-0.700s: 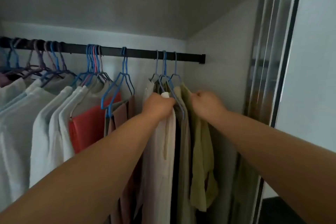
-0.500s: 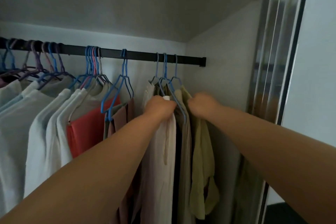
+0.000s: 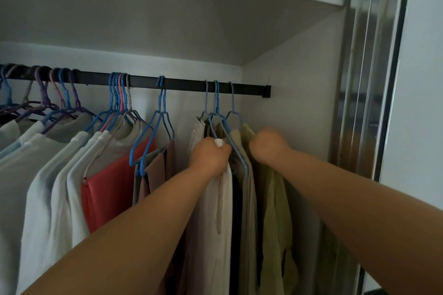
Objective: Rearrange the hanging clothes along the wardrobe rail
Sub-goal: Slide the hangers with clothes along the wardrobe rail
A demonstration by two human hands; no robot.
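Hands, two, both working at the right end of the rail. Left hand: I am closing it in a fist around the shoulder of the pale pink garment, with a small white piece showing at the top of the grip. Right hand: I am curling it shut against the olive-green shirt; whether it is gripping cloth or hanger wire, I cannot tell.

Between the fists: a beige garment on a blue wire hanger, with something dark hanging behind it.

Above: three hooks sitting close together on the black rail, which is running left to right and ending at a bracket just beyond the last hook.

Leftward: a bare stretch of rail, one blue hanger carrying mauve trousers, then a red garment and a crowd of white tops.

Judgement: any slide is going along the rail; open room is lying to the left, on my left hand's side.
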